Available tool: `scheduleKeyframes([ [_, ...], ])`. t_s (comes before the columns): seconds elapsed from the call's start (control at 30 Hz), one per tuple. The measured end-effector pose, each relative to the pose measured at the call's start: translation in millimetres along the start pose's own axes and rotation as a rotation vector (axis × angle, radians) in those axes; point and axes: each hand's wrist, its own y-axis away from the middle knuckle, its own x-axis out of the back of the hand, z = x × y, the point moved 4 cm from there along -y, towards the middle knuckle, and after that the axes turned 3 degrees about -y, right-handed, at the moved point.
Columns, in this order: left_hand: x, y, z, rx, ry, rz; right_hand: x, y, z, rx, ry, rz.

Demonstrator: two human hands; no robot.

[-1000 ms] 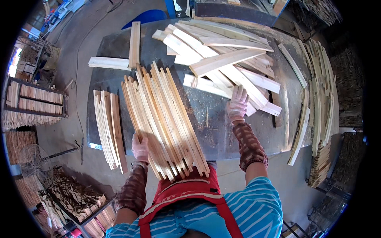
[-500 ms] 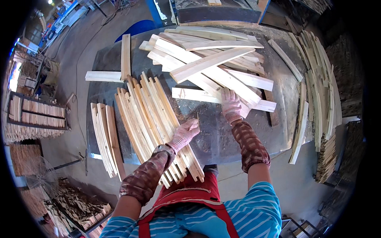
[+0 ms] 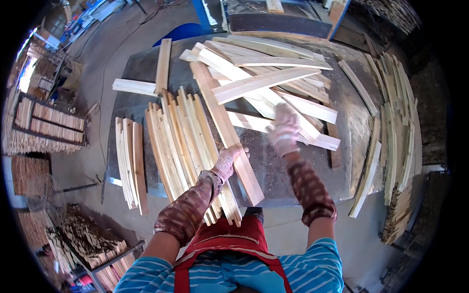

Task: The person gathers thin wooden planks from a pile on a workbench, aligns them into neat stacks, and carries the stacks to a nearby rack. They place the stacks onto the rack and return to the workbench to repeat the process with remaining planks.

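My left hand (image 3: 229,160), in a pinkish work glove, is closed around the edge of a wooden plank (image 3: 232,134). That plank slants from the far pile down toward my body, beside a row of narrow wooden strips (image 3: 183,146) set side by side on the table. My left forearm passes over the near part of the row. My gloved right hand (image 3: 284,129) is over the near end of a loose pile of planks (image 3: 273,88). Motion blurs its fingers, so I cannot see whether it grips a pale plank there.
A dark worktable (image 3: 273,171) with sawdust carries it all. Several strips (image 3: 131,163) stand at its left edge, and two boards cross at the far left. More boards (image 3: 395,117) are stacked along the right side. A rack of wood (image 3: 51,124) stands farther left.
My left hand now holds a plank that was not in it before, lying along the row's right side. My right hand has lifted slightly and is blurred. The whole view has shifted a little.
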Motion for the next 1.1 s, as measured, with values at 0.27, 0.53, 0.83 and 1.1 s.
scheduleKeyframes([
  [0.27, 30, 8, -9, -0.128, -0.005, 0.016, 35, 15, -4, -0.157, -0.067, -0.182],
  [0.53, 10, -4, 1, -0.206, -0.022, -0.063, -34, 83, -44, 0.179, -1.11, -0.168],
  [0.83, 140, 100, 42, -0.246, -0.261, 0.008, -31, -7, -70, 0.077, -0.174, 0.23],
  [1.1, 316, 241, 76, -0.235, -0.386, 0.402, -25, 100, -66, 0.075, -0.709, -0.111],
])
